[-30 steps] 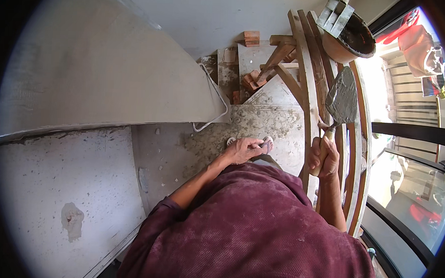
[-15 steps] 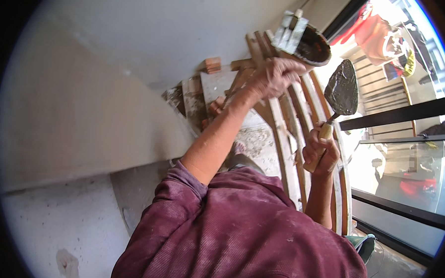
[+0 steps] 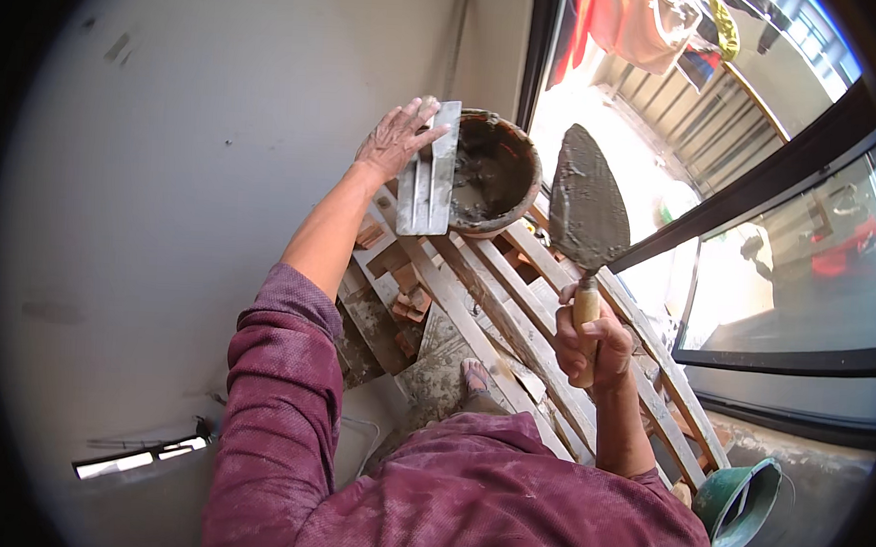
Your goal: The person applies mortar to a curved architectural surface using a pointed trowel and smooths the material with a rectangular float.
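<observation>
My left hand (image 3: 390, 142) is closed on a flat metal float (image 3: 427, 200) that rests at the left rim of a round bucket (image 3: 503, 174) holding dark grey wet mortar. The bucket stands on wooden planks (image 3: 510, 311). My right hand (image 3: 596, 344) grips the wooden handle of a pointed trowel (image 3: 588, 197) just right of and below the bucket; its blade is raised and coated with grey mortar.
A pale wall (image 3: 168, 193) rises at left. Broken red bricks (image 3: 412, 302) lie under the planks, near my bare-toed foot (image 3: 473, 378). A dark-framed glass window (image 3: 780, 279) runs along the right, with hanging cloths (image 3: 644, 23) beyond. A green bucket (image 3: 741, 507) lies at lower right.
My left hand has moved up and forward from my waist onto the float. The view has turned toward the mortar bucket, and my right hand still holds the loaded trowel upright.
</observation>
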Demonstrator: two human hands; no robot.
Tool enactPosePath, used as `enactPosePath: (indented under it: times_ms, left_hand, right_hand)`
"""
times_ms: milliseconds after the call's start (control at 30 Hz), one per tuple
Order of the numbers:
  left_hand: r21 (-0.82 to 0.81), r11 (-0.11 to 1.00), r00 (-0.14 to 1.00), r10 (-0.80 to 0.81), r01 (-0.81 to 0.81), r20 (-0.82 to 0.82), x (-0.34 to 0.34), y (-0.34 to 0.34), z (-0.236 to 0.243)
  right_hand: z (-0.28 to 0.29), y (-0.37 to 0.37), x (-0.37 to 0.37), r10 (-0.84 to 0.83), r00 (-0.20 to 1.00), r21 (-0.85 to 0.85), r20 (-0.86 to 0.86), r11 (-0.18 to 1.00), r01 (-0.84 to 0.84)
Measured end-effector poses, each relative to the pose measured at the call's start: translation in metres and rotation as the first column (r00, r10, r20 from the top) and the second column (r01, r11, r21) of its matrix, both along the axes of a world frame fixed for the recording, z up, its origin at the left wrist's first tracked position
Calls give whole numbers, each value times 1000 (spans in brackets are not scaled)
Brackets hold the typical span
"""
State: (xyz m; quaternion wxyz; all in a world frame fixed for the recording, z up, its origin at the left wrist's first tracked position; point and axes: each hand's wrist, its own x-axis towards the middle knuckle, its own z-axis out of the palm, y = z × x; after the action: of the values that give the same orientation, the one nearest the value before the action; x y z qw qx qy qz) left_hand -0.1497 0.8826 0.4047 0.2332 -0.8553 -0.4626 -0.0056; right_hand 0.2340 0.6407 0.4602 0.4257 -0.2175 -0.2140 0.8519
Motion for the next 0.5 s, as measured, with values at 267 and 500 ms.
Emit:
enactPosePath:
  times_ms: [267, 500]
  left_hand:
    - [86, 989, 985, -131, 122, 111, -25, 30, 41]
    - [-230, 973, -142, 225, -26, 964, -21, -43, 105]
  right_hand:
    - [5, 27, 7, -79, 984, 138, 160, 989, 57]
    - [23, 68, -1, -382, 783, 457, 491, 878, 141]
